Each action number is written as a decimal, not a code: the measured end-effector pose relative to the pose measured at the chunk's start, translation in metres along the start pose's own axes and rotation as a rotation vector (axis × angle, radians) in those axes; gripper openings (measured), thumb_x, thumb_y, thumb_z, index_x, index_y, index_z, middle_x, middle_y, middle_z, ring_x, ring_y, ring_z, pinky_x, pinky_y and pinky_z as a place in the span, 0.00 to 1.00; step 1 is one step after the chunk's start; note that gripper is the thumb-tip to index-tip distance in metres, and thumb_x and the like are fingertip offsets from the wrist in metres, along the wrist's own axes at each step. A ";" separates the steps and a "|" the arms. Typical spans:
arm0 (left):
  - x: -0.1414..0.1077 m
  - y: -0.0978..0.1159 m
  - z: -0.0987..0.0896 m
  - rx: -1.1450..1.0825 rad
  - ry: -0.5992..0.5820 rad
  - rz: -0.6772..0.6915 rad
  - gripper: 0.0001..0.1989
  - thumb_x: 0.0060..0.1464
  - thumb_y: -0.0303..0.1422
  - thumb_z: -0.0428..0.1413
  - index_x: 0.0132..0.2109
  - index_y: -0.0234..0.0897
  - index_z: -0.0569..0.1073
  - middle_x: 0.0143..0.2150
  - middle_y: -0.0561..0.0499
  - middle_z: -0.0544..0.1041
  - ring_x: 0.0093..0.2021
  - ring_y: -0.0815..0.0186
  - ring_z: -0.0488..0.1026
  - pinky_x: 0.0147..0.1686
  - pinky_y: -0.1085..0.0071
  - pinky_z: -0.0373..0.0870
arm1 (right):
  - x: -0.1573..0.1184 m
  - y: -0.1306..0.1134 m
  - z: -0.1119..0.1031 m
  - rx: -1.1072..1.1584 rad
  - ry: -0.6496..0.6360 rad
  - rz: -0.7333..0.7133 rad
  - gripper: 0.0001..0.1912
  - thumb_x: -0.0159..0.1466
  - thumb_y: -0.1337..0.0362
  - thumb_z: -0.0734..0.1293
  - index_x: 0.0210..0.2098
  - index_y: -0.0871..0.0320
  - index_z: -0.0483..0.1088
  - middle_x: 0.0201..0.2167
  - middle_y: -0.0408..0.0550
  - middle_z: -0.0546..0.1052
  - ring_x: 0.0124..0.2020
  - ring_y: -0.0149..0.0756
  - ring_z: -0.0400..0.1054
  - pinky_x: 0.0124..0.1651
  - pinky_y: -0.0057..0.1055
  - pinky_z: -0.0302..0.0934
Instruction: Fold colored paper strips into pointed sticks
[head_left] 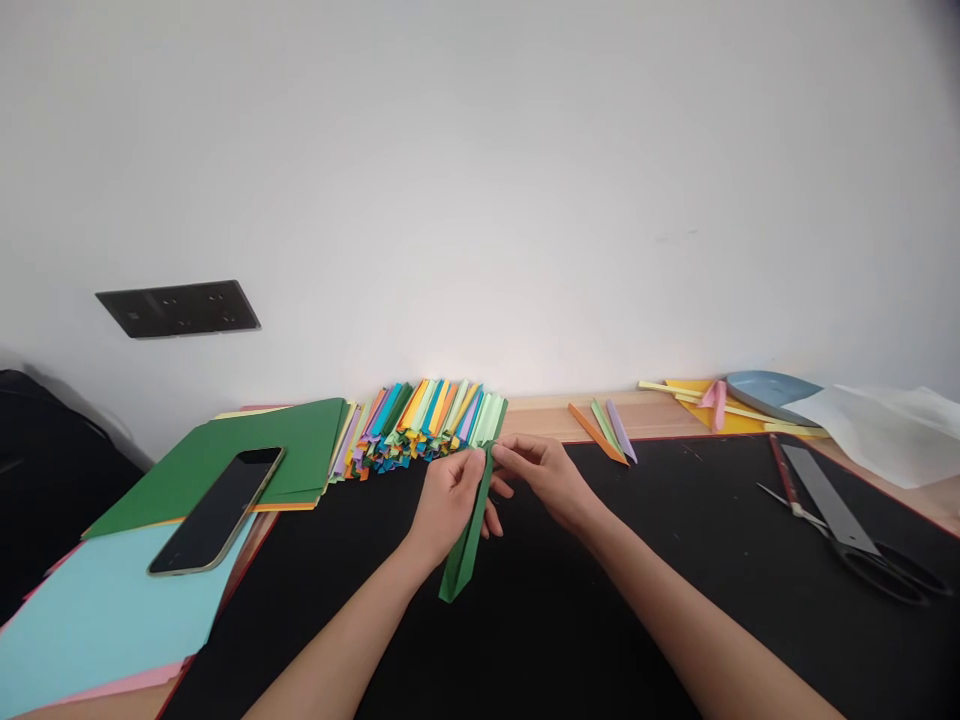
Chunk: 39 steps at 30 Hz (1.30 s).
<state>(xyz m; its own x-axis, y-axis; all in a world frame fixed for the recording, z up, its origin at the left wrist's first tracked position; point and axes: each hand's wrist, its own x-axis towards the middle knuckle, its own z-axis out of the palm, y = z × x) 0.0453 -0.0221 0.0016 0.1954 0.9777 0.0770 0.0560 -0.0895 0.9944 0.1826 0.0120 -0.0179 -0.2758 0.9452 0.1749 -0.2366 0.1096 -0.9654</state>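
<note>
A folded green paper strip [466,545] slants down toward me above the black mat [525,630]. My left hand [448,500] pinches its upper end between thumb and fingers. At that same end, my right hand [546,480] grips the strip with thumb and index finger, its other fingers curled loosely behind. Both hands nearly touch. Just beyond them lies a pile of folded colored paper strips [420,415] against the wall. Orange, green and purple folded strips [598,437] rest to the right of the pile.
At left, a phone [217,512] lies on green sheets [172,470] and light blue sheets [112,610]. Scissors [877,570], a steel ruler [832,500] and a red-handled tool [784,472] are at right. Behind them are a blue plate [772,390], yellow paper [682,393] and white tissue [892,430].
</note>
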 end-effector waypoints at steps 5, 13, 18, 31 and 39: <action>0.000 -0.001 0.001 -0.002 -0.039 -0.010 0.19 0.56 0.45 0.47 0.30 0.32 0.65 0.30 0.44 0.77 0.13 0.70 0.69 0.10 0.78 0.62 | -0.002 -0.001 0.001 0.040 0.051 0.010 0.14 0.49 0.55 0.72 0.25 0.61 0.73 0.25 0.43 0.73 0.25 0.28 0.65 0.32 0.28 0.62; -0.004 0.004 0.004 0.152 -0.021 0.064 0.17 0.57 0.41 0.47 0.25 0.34 0.65 0.14 0.54 0.70 0.11 0.71 0.66 0.10 0.79 0.61 | -0.004 0.000 0.002 0.092 0.055 0.028 0.13 0.49 0.56 0.73 0.23 0.61 0.72 0.21 0.42 0.72 0.23 0.27 0.65 0.32 0.28 0.63; -0.004 0.003 0.004 0.211 -0.013 0.092 0.19 0.57 0.40 0.47 0.22 0.34 0.65 0.12 0.54 0.68 0.10 0.72 0.65 0.11 0.79 0.61 | -0.004 0.005 0.005 -0.040 0.159 -0.064 0.12 0.50 0.57 0.72 0.21 0.61 0.72 0.21 0.43 0.72 0.24 0.29 0.65 0.32 0.29 0.62; -0.002 0.000 -0.001 0.025 -0.038 0.100 0.18 0.57 0.42 0.48 0.30 0.31 0.70 0.22 0.49 0.75 0.12 0.72 0.66 0.12 0.78 0.62 | -0.004 0.000 -0.002 0.456 -0.222 0.234 0.14 0.54 0.56 0.70 0.25 0.61 0.70 0.21 0.40 0.69 0.21 0.26 0.62 0.27 0.26 0.59; -0.005 0.006 0.000 0.128 -0.058 0.130 0.21 0.58 0.41 0.47 0.23 0.32 0.70 0.14 0.53 0.70 0.12 0.73 0.64 0.14 0.78 0.62 | -0.003 0.003 -0.004 0.428 -0.298 0.206 0.15 0.56 0.55 0.69 0.25 0.62 0.69 0.19 0.41 0.70 0.19 0.26 0.61 0.27 0.27 0.58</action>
<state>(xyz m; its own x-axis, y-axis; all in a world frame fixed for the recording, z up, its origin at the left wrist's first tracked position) 0.0445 -0.0273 0.0073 0.2649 0.9441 0.1964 0.1501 -0.2415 0.9587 0.1861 0.0102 -0.0220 -0.5932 0.7991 0.0982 -0.4898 -0.2614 -0.8317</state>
